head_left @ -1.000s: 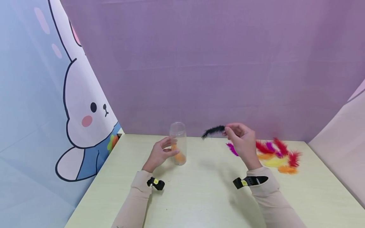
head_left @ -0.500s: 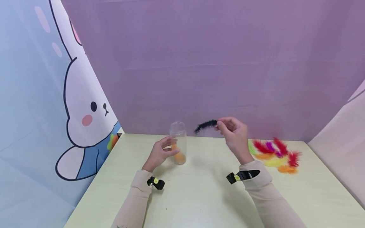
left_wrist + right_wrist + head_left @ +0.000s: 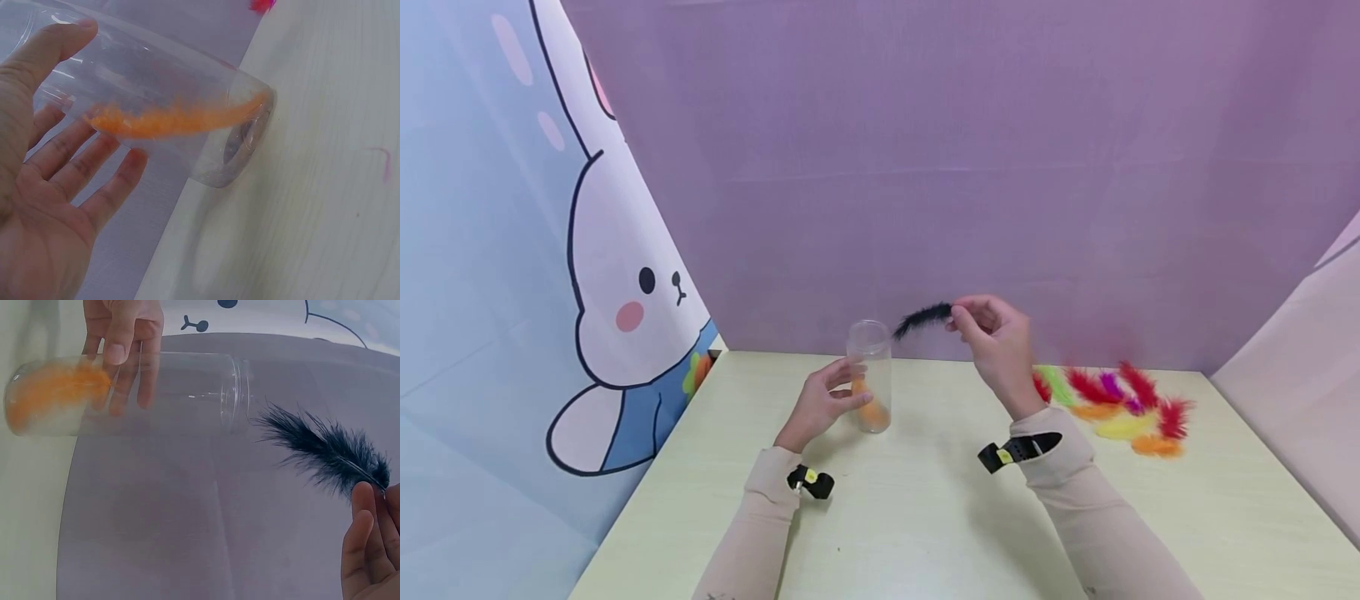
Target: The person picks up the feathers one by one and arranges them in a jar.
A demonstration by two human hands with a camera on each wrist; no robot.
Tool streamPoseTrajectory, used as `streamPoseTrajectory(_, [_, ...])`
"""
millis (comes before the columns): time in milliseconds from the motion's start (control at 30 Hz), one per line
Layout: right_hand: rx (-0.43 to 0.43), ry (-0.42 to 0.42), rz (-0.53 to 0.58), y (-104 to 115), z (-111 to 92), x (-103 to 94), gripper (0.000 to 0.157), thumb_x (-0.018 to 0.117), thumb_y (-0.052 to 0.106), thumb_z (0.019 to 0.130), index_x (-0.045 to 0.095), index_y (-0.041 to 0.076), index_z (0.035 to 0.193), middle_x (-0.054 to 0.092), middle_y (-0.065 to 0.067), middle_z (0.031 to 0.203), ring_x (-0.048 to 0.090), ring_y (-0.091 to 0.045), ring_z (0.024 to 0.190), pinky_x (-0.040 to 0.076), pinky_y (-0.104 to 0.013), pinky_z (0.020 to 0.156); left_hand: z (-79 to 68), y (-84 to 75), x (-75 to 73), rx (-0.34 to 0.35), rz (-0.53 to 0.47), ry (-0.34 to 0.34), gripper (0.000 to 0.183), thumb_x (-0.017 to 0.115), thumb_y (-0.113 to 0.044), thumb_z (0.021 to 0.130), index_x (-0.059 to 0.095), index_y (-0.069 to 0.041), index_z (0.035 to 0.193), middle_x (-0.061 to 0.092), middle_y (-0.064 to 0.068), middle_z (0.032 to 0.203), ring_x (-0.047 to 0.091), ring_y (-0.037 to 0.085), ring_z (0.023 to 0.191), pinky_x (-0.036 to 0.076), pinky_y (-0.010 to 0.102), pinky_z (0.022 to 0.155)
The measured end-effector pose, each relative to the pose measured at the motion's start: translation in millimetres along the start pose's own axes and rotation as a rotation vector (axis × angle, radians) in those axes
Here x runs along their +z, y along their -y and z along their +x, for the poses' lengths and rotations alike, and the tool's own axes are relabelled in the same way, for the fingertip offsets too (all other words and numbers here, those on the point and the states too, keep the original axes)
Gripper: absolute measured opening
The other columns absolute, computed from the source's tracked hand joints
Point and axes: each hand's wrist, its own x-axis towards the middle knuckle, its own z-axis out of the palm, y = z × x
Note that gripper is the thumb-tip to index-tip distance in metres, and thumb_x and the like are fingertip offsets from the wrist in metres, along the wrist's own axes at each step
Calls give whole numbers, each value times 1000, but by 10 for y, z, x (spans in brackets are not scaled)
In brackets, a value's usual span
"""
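A clear, open-topped jar (image 3: 882,371) stands upright on the table (image 3: 910,517), with an orange feather (image 3: 169,120) inside it near the bottom. My left hand (image 3: 822,403) holds the jar from its left side, thumb on the near side and fingers round the far side. Up and to the right of it, my right hand (image 3: 1002,354) pinches a black feather (image 3: 325,450) by its quill end between thumb and fingertips. The feather's fluffy tip points left and down, right at the jar's rim in the right wrist view.
On the table's right lie several loose feathers, among them a yellow feather (image 3: 1123,427), a red feather (image 3: 1173,418), an orange feather (image 3: 1156,447) and a green feather (image 3: 1057,387). A purple cloth (image 3: 962,167) hangs behind the table, and a blue rabbit-print cloth (image 3: 475,333) at the left.
My right hand has moved left and upward with the black feather, bringing its tip close to the jar's rim. The left hand and jar have stayed in place.
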Motion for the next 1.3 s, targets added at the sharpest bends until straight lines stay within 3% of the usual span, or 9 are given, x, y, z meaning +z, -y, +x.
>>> streamPoseTrajectory(167, [-6, 14, -12, 19, 34, 71, 19, 72, 20, 97, 73, 3, 105, 77, -14, 88, 72, -10, 76, 59, -19, 67, 5, 7, 9, 5, -15, 1, 67, 84, -12, 85, 55, -11, 145, 63, 17, 142, 57, 32, 135, 53, 52, 108])
streamPoseTrajectory(300, [-7, 29, -3, 41, 52, 123, 18, 72, 19, 97, 73, 2, 105, 76, -20, 90, 71, -5, 75, 58, -18, 67, 4, 6, 13, 0, -13, -4, 67, 85, -12, 84, 56, -13, 145, 65, 14, 140, 58, 30, 134, 54, 49, 107])
streamPoseTrajectory(500, [-6, 49, -5, 46, 71, 201, 18, 72, 16, 97, 73, 0, 105, 75, -23, 91, 70, -2, 75, 58, -17, 70, 8, 13, 24, 2, 15, -9, 65, 85, -13, 85, 57, -14, 144, 62, 20, 141, 60, 29, 132, 56, 44, 105])
streamPoseTrajectory(733, [-5, 80, -21, 36, 81, 287, 16, 72, 16, 97, 73, 2, 104, 76, -19, 91, 71, -4, 76, 56, -15, 70, 0, 2, 20, 2, -1, -7, 65, 85, -13, 85, 57, -12, 144, 63, 19, 140, 59, 31, 133, 55, 48, 106])
streamPoseTrajectory(1067, [-55, 107, -148, -37, 82, 384, 10, 71, 12, 97, 74, 4, 101, 76, -13, 87, 73, -28, 78, 57, -18, 64, -7, 9, 19, 5, 25, -7, 64, 86, -22, 84, 59, -19, 142, 66, 12, 139, 60, 27, 132, 56, 45, 105])
streamPoseTrajectory(1300, [-114, 139, -239, -92, 80, 440, 9, 70, 12, 98, 73, 4, 100, 75, -10, 84, 70, -20, 73, 61, -30, 66, 5, 27, 11, 5, 28, -7, 65, 87, -26, 83, 59, -22, 142, 68, 5, 136, 61, 24, 132, 56, 47, 105])
